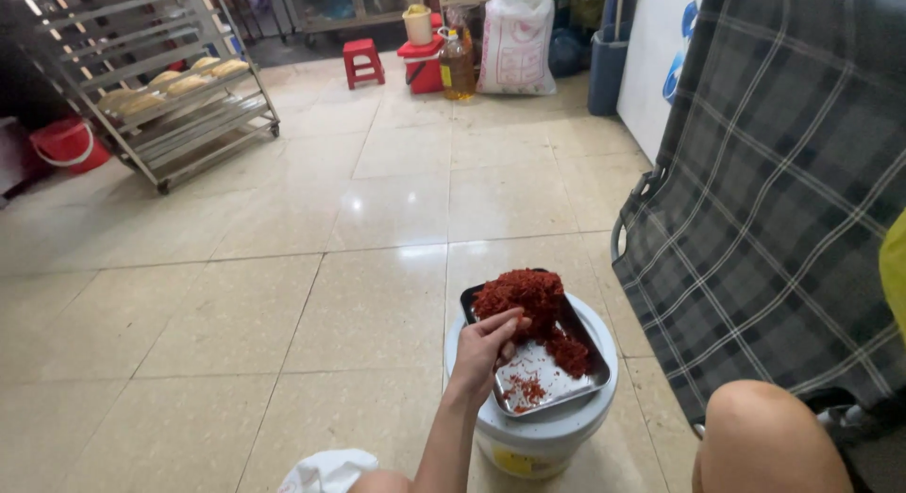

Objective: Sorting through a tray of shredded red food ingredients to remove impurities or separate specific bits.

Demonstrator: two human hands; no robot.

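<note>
A rectangular metal tray (557, 399) rests on the lid of a white plastic bucket (538, 441) on the tiled floor in front of me. A heap of red shredded stuff (524, 290) fills the tray's far end, and loose bits lie scattered on the bare near end. My left hand (486, 347) reaches in from below, its fingers closed on the near edge of the red heap. My right hand is out of view. My bare knee (764, 441) shows at the lower right.
A folding cot with grey plaid fabric (783, 200) stands close on the right. A wheeled metal rack (160, 87) with pale loaves is at the far left, beside a red bucket (64, 142). A red stool (362, 61), an oil bottle (458, 68) and a white sack (516, 42) line the back.
</note>
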